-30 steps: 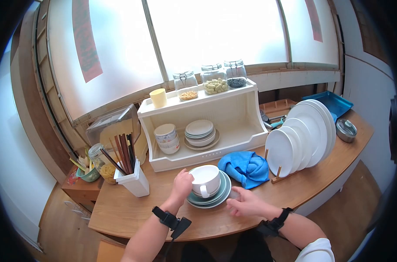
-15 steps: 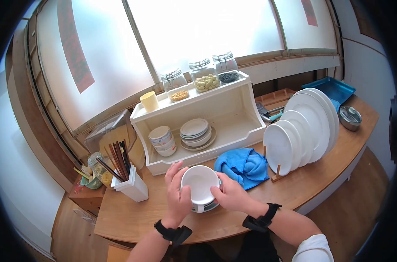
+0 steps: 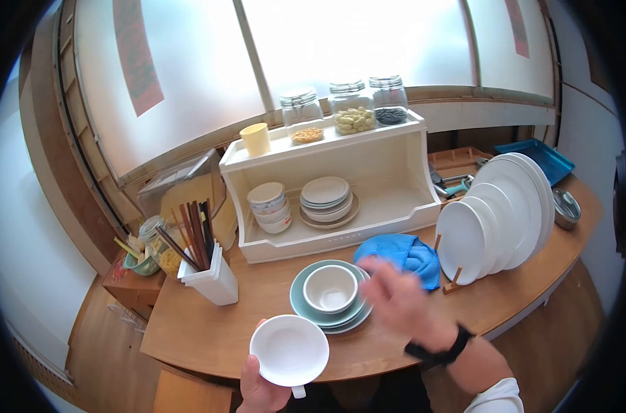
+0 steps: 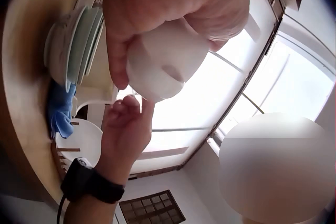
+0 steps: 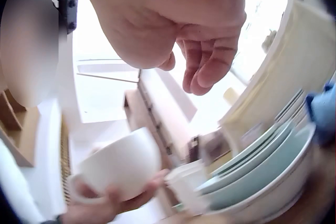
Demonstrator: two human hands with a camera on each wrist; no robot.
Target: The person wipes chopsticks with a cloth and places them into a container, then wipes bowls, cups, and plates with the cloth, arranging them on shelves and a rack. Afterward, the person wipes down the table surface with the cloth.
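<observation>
A white cup [image 3: 290, 350] is gripped by the left hand [image 3: 262, 391] in front of the stacked plates [image 3: 298, 301], while the right hand [image 3: 408, 304], empty, fingers loosely bent, is suspended to those plates' right.

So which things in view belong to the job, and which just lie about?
Likely the job: white cup, held in the left hand; small bowl; green dishes under it.

Likely just lying about: blue cloth; chopsticks; yellow cup; glass jars; racked white plates.
</observation>
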